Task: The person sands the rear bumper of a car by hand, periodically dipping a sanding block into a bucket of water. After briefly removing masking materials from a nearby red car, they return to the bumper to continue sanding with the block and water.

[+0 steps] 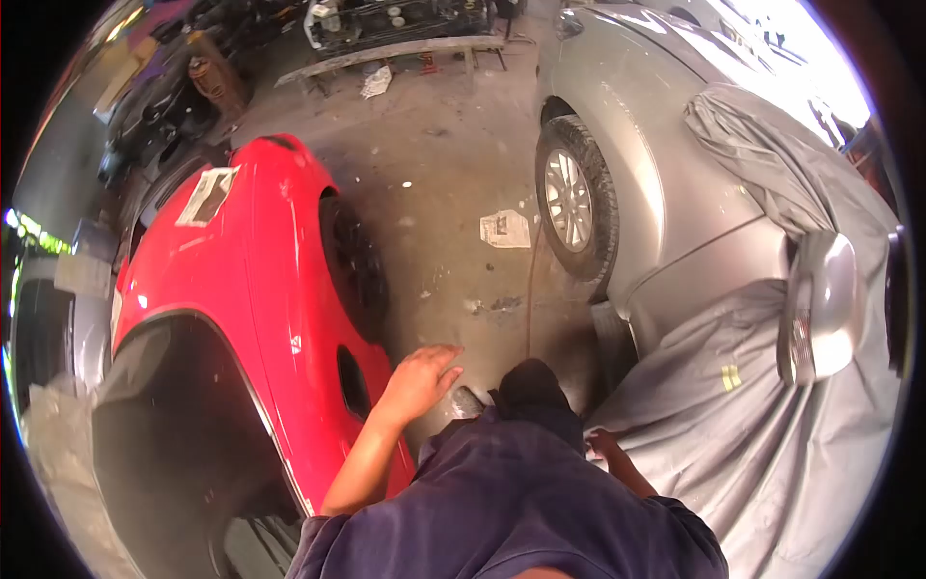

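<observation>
My left hand (pixel 421 382) is held out at waist height beside the red car (pixel 265 227). Its fingers are stretched out with nothing in them. At my right side, my right hand (pixel 600 444) is dark and partly hidden by my body. It is close to the grey fabric cover (pixel 690 405) draped over the silver car (pixel 627 145); I cannot make out its fingers or whether it touches the cloth.
Between the cars, newspaper (pixel 505 230) and a thin hose (pixel 533 289) lie on the stained floor (pixel 439 207). The silver car's wheel (pixel 569 198) and side mirror (pixel 828 309) are on the right. A low bench (pixel 395 56) stands ahead, with a rusty cylinder (pixel 214 85) at far left.
</observation>
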Available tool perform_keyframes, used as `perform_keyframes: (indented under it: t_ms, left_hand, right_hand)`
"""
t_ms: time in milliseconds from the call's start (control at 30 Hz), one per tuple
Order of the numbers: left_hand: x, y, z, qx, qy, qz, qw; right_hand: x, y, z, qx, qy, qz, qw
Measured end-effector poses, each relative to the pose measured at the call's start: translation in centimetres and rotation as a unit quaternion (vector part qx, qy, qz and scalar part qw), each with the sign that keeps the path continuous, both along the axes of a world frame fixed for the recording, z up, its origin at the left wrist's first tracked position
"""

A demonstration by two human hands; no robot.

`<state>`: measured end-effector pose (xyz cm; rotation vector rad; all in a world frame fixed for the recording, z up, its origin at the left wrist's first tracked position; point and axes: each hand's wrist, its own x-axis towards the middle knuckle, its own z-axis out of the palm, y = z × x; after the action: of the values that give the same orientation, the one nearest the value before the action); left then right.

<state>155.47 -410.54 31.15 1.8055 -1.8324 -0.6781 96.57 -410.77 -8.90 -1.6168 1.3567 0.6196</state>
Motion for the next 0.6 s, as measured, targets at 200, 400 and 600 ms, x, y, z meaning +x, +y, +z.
perform_keyframes:
  t_ms: [200, 400, 600]
  left_hand:
    - [8.7, -18.4, 0.2, -0.003, -0.025, -0.001, 1.000]
    - [15.7, -31.0, -5.5, 0.123, 0.037, 0.101, 0.987]
    - [27.6, -31.9, -27.1, 0.207, -0.157, -0.004, 0.966]
  right_hand:
    - [6.4, -7.1, 1.5, 0.046, 0.046, 0.159, 0.985]
    - [14.9, -29.8, -1.6, -0.012, 0.035, 0.106, 0.994]
    - [35.5, -63.5, -0.6, -0.252, -0.101, 0.332, 0.903]
